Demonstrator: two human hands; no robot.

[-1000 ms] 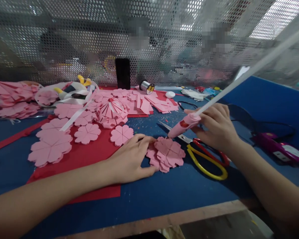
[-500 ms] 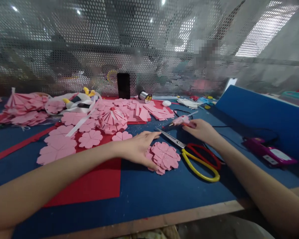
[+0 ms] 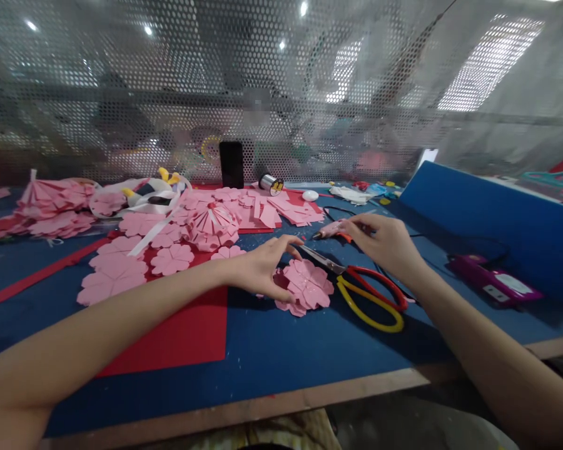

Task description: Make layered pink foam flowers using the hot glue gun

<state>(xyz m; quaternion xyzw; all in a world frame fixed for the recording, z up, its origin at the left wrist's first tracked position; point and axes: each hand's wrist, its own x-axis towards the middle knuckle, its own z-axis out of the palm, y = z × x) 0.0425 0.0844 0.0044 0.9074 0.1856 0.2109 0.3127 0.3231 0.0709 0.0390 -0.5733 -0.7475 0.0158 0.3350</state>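
My left hand (image 3: 267, 267) is curved with thumb and fingers apart, at the left side of a layered pink paper flower (image 3: 308, 284) lying on the blue tabletop. Its thumb overlaps the flower's edge; I cannot tell how firmly it touches. Fingers bent and close together, my right hand (image 3: 387, 244) is at the back end of a pink hot glue gun (image 3: 331, 229), hiding most of its handle. Between the hands lie scissors (image 3: 370, 303) with one red and one yellow handle loop, blades pointing to my left fingertips.
Pink paper flowers (image 3: 112, 278) and a red sheet (image 3: 178, 337) cover the left side. Farther back are a wire spool (image 3: 271, 184), a black phone (image 3: 231, 164) and a white egg-shaped piece (image 3: 310, 195). A purple power strip (image 3: 495, 281) and blue panel (image 3: 488, 219) stand right.
My left fingers have lifted and curled more. My right hand has shifted from the glue gun's handle over its back end. The view has moved slightly.
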